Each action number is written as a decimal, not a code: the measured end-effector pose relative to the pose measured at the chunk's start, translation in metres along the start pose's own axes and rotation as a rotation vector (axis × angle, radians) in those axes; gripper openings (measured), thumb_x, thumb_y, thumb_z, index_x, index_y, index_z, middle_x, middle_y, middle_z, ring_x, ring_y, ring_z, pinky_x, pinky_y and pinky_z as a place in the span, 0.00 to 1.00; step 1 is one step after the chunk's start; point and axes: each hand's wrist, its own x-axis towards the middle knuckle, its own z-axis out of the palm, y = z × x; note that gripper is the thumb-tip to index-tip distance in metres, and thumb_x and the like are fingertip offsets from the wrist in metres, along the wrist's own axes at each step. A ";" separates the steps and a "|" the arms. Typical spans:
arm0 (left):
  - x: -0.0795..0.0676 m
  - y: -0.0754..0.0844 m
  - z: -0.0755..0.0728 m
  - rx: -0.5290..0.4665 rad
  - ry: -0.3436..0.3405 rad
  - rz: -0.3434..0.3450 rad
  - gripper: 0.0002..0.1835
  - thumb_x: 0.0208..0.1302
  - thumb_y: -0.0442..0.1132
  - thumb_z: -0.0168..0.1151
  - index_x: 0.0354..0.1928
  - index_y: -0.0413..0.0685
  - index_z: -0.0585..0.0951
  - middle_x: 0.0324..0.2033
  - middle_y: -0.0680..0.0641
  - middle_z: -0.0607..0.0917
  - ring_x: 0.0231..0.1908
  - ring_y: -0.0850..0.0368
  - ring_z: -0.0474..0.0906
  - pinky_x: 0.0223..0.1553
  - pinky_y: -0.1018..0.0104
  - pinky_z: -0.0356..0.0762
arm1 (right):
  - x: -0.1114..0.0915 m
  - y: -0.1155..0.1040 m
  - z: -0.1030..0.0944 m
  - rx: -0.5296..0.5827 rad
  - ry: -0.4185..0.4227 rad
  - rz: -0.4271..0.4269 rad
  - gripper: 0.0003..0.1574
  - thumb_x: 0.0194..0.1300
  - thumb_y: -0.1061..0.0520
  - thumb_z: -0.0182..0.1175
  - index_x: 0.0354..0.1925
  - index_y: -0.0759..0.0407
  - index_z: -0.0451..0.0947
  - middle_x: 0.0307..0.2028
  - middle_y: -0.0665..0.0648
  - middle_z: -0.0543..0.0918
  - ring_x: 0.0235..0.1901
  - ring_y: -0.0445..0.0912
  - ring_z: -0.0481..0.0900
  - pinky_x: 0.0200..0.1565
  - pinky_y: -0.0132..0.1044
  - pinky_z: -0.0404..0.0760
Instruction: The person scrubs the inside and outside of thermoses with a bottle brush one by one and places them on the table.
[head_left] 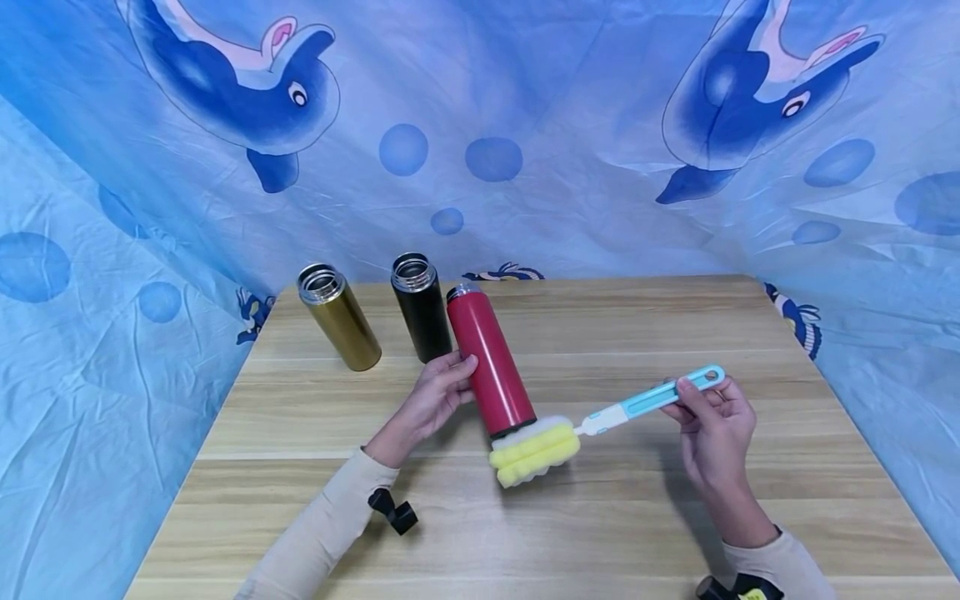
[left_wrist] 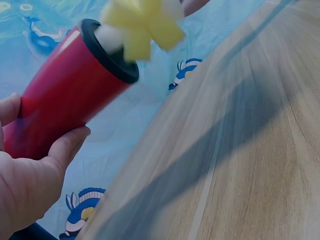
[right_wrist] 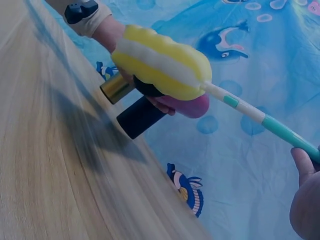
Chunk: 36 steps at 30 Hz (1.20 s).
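In the head view my left hand (head_left: 441, 387) grips a red bottle (head_left: 492, 363) round its middle. The bottle tilts, its metal neck pointing to the back and its black-rimmed bottom facing the front. My right hand (head_left: 716, 433) pinches the blue end of a sponge bottle brush (head_left: 534, 452) between thumb and fingers. Its yellow and white sponge head lies right at the bottle's bottom end. From the left wrist, the sponge (left_wrist: 142, 25) overlaps the black rim (left_wrist: 107, 60). The right wrist view shows the brush handle (right_wrist: 245, 107) stretching from my fingers toward the bottle.
A gold bottle (head_left: 341, 325) and a black bottle (head_left: 422, 312), both with open metal necks, stand upright at the back left of the wooden table (head_left: 637, 317). A blue cloth (head_left: 555, 208) with dolphin pictures hangs behind and at both sides.
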 end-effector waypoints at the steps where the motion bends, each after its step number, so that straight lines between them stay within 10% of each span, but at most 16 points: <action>1: 0.000 0.000 0.000 0.009 -0.003 0.001 0.26 0.78 0.35 0.51 0.70 0.26 0.61 0.50 0.46 0.86 0.47 0.54 0.87 0.50 0.59 0.85 | 0.000 0.000 0.000 0.023 0.002 0.007 0.09 0.67 0.82 0.51 0.39 0.74 0.73 0.31 0.66 0.88 0.31 0.53 0.91 0.32 0.39 0.86; 20: -0.009 0.001 -0.001 0.144 -0.014 0.025 0.31 0.74 0.36 0.59 0.72 0.30 0.62 0.53 0.48 0.86 0.51 0.54 0.86 0.52 0.56 0.85 | 0.005 -0.007 0.005 0.135 -0.015 0.089 0.08 0.68 0.82 0.50 0.38 0.75 0.72 0.31 0.70 0.87 0.31 0.57 0.90 0.31 0.38 0.87; 36: -0.049 0.018 -0.012 0.364 0.121 0.131 0.34 0.64 0.32 0.67 0.70 0.31 0.67 0.50 0.46 0.88 0.48 0.55 0.88 0.51 0.60 0.85 | 0.012 -0.009 0.010 0.200 -0.017 0.130 0.08 0.72 0.78 0.48 0.39 0.75 0.74 0.33 0.70 0.87 0.34 0.57 0.90 0.37 0.39 0.87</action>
